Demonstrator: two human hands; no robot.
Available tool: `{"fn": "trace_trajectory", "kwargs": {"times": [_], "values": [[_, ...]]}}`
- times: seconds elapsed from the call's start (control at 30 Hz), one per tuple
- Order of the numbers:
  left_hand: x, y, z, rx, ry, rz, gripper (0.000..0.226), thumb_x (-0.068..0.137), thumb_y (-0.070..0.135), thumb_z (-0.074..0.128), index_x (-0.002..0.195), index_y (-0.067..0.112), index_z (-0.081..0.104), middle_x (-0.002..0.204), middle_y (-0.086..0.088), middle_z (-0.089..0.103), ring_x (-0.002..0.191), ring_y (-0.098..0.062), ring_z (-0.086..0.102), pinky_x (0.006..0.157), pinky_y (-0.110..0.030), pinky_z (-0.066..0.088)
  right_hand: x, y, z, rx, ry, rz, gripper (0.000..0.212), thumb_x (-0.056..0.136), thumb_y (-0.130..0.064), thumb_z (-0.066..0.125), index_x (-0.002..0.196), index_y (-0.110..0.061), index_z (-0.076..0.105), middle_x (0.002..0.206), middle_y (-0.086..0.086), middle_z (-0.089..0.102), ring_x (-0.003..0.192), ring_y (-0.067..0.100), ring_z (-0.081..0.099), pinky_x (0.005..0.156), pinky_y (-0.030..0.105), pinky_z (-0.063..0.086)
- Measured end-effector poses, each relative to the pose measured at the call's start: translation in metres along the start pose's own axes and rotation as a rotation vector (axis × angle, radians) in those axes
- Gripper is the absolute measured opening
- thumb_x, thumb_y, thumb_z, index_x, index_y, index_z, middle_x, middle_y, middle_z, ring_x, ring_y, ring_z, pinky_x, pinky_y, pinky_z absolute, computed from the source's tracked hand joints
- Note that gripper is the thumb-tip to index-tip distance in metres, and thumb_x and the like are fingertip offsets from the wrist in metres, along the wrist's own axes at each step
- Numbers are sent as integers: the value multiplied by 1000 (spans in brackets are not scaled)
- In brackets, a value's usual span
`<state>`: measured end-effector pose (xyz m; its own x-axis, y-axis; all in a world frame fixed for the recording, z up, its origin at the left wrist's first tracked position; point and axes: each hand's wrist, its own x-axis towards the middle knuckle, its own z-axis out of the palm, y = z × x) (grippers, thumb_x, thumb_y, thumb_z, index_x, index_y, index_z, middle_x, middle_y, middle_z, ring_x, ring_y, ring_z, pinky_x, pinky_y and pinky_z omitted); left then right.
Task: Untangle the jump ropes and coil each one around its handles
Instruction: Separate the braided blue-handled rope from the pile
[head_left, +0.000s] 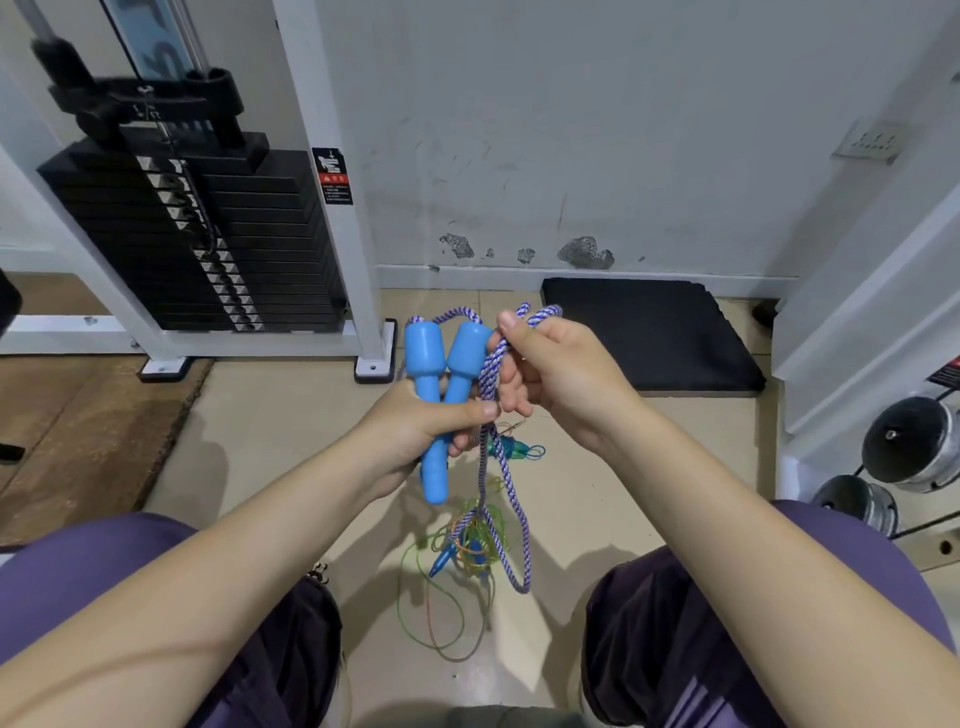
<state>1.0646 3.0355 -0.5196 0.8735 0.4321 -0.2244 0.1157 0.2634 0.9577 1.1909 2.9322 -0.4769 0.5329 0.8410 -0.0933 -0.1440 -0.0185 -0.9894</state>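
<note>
Presently: left hand (415, 426) gripped both blue handles (441, 364); right hand (550, 374) pinched the striped rope (491, 374), centre frame. Coiling begun, seemingly; next, wrap rope around handles.

Beige tiled floor (270, 415) under a tangle of thin cords (457, 561) (green, orange), black mat (649, 332) by the wall

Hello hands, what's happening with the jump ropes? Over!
Left hand grips two blue plastic handles. Right hand pinches blue-and-white braided rope. Thin green and orange cords lie tangled on floor, touching the braided loop.
</note>
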Motion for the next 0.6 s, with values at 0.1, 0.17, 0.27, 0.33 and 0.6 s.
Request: {"fn": "trace_trajectory", "kwargs": {"times": [0.1, 0.17, 0.27, 0.33, 0.6], "values": [[0, -2, -1, 36, 16, -80, 19, 79, 8, 78, 93, 5, 66, 74, -7, 55, 49, -12, 47, 45, -21, 40, 2, -2, -5, 73, -15, -12, 28, 102, -24, 48, 87, -4, 58, 56, 5, 55, 44, 16, 56, 40, 22, 40], [-1, 0, 0, 15, 4, -55, 8, 84, 7, 72, 87, 9, 65, 69, -2, 56, 53, -13, 51, 45, -22, 39, 2, -4, -6, 120, -27, -9, 28, 103, -23, 46, 88, -3, 58, 57, 4, 55, 47, 16, 59, 42, 21, 43], [-1, 2, 0, -20, -10, -7, 6, 87, 4, 69, 88, 9, 65, 72, -2, 60, 59, -14, 57, 46, -22, 42, 1, -5, -6, 162, -51, -10, 27, 103, -21, 44, 88, -2, 57, 59, 4, 56, 50, 17, 61, 46, 22, 46], [-1, 2, 0, -25, -20, -11, 12, 83, 4, 74, 91, 9, 67, 78, -6, 60, 60, -15, 57, 48, -22, 43, 1, -5, -6, 201, -59, -4, 26, 103, -20, 44, 89, -2, 56, 59, 4, 57, 50, 17, 62, 46, 21, 47], [3, 0, 1, -15, 75, -36, 9, 85, 7, 72, 89, 4, 65, 74, -8, 69, 53, -16, 53, 48, -21, 44, 3, -3, -3, 206, -34, 0, 20, 101, -15, 48, 85, -3, 53, 70, 8, 59, 63, 18, 64, 61, 26, 55]]}}
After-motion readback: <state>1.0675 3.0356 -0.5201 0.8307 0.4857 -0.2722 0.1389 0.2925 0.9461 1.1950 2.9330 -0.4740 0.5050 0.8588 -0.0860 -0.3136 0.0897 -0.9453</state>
